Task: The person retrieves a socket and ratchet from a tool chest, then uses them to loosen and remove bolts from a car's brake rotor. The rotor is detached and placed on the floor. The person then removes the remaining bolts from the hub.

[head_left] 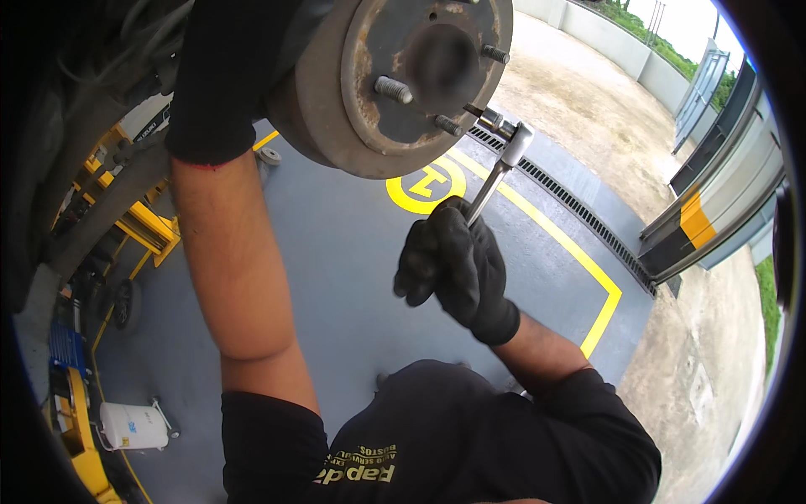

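A worn brake drum (378, 101) with a rust-stained face, several threaded wheel studs (393, 89) and a round centre opening fills the upper middle. My right hand (457, 265), in a black glove, is closed around the handle of a silver ratchet wrench (491, 189). On its head sits a socket (497, 123) with a dark tip, pointing at the drum's face beside the lowest stud. Whether the tip is seated there I cannot tell. My left hand (222, 92), also black-gloved, reaches up behind the drum's left side; its fingers are hidden.
Suspension parts (101, 176) hang at the left. Below them are yellow lift parts (134, 223), a wheel (126, 304) and a white bucket (133, 425). A drain grate (579, 210) crosses the grey floor (353, 277); a striped post (697, 220) stands right.
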A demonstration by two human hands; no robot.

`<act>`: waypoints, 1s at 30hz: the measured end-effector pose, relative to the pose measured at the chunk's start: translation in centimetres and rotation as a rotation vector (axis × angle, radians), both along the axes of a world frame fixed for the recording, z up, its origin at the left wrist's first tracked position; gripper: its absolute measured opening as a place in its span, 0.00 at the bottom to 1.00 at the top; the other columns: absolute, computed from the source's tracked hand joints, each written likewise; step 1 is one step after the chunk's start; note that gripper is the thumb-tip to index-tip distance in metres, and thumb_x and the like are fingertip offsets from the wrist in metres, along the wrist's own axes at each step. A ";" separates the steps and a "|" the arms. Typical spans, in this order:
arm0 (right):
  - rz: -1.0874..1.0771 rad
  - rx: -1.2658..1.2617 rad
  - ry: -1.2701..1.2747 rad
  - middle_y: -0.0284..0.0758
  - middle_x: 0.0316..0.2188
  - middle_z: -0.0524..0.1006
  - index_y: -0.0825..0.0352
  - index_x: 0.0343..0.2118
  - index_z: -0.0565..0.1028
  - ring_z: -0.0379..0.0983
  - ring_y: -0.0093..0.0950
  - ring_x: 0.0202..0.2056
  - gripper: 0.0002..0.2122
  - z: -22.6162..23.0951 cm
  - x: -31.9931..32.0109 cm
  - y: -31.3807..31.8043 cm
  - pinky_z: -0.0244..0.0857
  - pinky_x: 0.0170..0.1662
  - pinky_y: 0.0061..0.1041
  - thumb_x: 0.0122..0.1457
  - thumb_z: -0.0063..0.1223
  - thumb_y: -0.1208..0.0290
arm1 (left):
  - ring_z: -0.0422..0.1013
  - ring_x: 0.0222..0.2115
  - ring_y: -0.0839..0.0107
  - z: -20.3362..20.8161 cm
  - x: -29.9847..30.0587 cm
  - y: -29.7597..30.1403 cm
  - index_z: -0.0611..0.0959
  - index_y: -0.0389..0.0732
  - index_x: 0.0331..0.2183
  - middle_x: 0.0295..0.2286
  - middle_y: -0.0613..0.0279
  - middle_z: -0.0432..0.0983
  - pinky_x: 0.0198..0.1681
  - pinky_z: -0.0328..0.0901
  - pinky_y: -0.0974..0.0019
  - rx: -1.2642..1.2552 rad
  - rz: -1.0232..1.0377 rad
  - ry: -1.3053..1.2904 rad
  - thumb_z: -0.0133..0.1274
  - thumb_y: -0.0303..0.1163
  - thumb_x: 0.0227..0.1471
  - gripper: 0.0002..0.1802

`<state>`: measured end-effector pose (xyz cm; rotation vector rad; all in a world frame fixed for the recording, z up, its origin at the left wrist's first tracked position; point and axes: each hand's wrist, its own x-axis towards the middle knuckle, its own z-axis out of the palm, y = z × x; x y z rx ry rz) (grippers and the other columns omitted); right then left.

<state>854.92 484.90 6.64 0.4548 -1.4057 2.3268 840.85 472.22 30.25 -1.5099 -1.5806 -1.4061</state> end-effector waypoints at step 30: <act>-1.146 1.163 0.287 0.45 0.32 0.73 0.69 0.38 0.72 0.73 0.49 0.35 0.03 3.6 -3.5 13.2 0.68 0.38 0.35 0.62 0.55 0.80 | 0.77 0.51 0.66 0.7 0.8 0.4 0.83 0.28 0.51 0.48 0.52 0.82 0.56 0.71 0.65 -0.018 0.098 -0.096 0.65 0.23 0.56 0.20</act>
